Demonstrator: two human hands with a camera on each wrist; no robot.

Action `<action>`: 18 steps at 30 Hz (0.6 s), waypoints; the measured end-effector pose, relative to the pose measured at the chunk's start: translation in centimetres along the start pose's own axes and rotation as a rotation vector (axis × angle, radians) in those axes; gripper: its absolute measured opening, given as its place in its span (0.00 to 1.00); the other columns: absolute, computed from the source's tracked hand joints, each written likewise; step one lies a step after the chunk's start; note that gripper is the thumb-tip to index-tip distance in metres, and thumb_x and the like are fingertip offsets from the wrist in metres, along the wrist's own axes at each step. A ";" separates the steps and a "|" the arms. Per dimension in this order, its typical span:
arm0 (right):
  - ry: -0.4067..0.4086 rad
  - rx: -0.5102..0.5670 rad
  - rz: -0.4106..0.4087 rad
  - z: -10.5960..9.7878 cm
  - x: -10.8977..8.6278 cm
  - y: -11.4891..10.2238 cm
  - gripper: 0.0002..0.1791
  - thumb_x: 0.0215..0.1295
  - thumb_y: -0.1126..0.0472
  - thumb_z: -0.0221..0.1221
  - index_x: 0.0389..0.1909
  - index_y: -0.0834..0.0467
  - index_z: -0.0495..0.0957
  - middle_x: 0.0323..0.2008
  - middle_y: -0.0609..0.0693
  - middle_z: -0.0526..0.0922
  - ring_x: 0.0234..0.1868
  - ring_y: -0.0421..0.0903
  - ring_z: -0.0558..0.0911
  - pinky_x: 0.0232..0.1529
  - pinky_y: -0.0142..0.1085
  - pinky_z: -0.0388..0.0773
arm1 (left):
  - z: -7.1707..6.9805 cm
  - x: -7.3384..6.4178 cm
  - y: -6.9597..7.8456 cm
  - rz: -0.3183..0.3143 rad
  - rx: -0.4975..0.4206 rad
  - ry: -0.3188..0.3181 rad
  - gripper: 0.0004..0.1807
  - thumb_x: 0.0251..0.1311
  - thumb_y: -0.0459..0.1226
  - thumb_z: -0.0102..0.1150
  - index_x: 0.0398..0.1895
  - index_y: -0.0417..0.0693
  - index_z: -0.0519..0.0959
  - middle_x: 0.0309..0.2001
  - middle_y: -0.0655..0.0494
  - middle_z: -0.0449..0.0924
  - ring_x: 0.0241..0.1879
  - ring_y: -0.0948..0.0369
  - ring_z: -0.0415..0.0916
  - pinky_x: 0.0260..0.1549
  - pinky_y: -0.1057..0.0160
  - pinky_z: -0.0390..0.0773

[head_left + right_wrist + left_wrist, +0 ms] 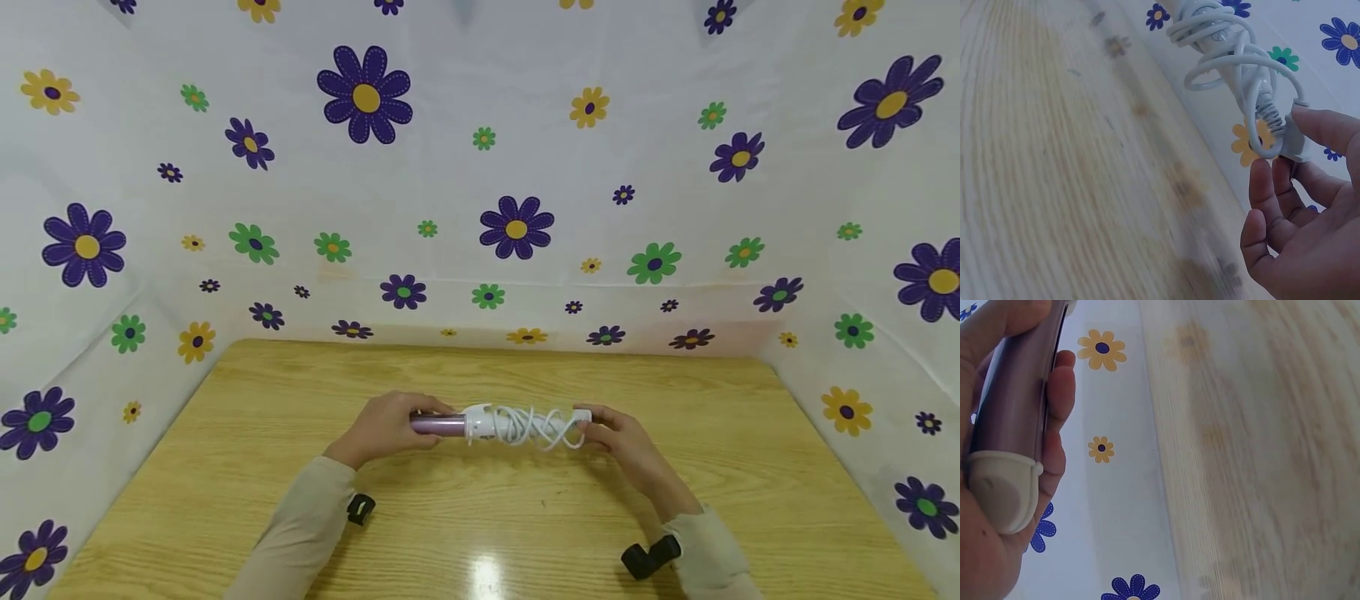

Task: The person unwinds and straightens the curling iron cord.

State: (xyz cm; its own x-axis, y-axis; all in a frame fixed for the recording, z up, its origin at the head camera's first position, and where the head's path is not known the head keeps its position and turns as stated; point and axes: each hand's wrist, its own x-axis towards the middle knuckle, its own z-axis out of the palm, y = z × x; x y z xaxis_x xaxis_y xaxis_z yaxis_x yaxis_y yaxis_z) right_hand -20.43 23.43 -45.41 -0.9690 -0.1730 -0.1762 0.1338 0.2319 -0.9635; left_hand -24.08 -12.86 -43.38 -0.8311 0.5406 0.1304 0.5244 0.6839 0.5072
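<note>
A hair styling iron with a purple barrel (438,425) and white handle (480,423) is held level above the table. My left hand (390,427) grips the barrel, thumb on one side and fingers curled round the other; its white end cap (1005,490) shows near the palm. Loose loops of white cord (1235,62) wind round the handle. At the handle's far end my right hand (626,446) pinches the white plug (1296,139) between thumb and fingers, its other fingers loosely bent.
The wood-grain table (480,508) lies beneath both hands. A white cloth (450,167) printed with flowers encloses its back and sides. A black band piece (361,508) hangs at the left wrist, and a black mount (651,557) at the right.
</note>
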 end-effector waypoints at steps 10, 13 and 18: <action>0.058 -0.126 -0.048 -1.0 -1.4 0.7 0.25 0.69 0.56 0.56 0.61 0.66 0.68 0.47 0.53 0.75 0.47 0.42 0.75 0.49 0.36 0.75 | 0.3 -0.4 -0.6 -0.058 -0.021 0.031 0.20 0.49 0.43 0.71 0.48 0.67 0.82 0.41 0.59 0.85 0.31 0.66 0.75 0.32 0.62 0.74; 0.059 -0.175 -0.049 -1.7 -1.9 0.8 0.24 0.68 0.54 0.58 0.58 0.64 0.69 0.48 0.54 0.76 0.47 0.44 0.75 0.47 0.38 0.74 | 0.3 -0.5 -0.7 -0.056 -0.032 0.034 0.20 0.49 0.43 0.70 0.49 0.66 0.82 0.41 0.59 0.85 0.32 0.66 0.76 0.33 0.62 0.74; -0.005 -0.191 -0.081 -2.9 -2.8 0.9 0.21 0.65 0.57 0.60 0.52 0.66 0.69 0.44 0.52 0.76 0.42 0.41 0.77 0.43 0.38 0.72 | 0.0 -0.7 -0.8 -0.072 -0.049 0.033 0.20 0.50 0.44 0.70 0.49 0.65 0.82 0.42 0.58 0.85 0.33 0.65 0.76 0.33 0.62 0.74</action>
State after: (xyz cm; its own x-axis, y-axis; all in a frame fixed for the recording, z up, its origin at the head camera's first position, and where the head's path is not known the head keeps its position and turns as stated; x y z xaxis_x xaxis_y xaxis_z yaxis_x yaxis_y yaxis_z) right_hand -18.18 26.90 -45.21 -0.9740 -0.2030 -0.1010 0.0132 0.3942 -0.9189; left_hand -23.90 -13.77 -43.85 -0.8726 0.4736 0.1194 0.4537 0.6956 0.5570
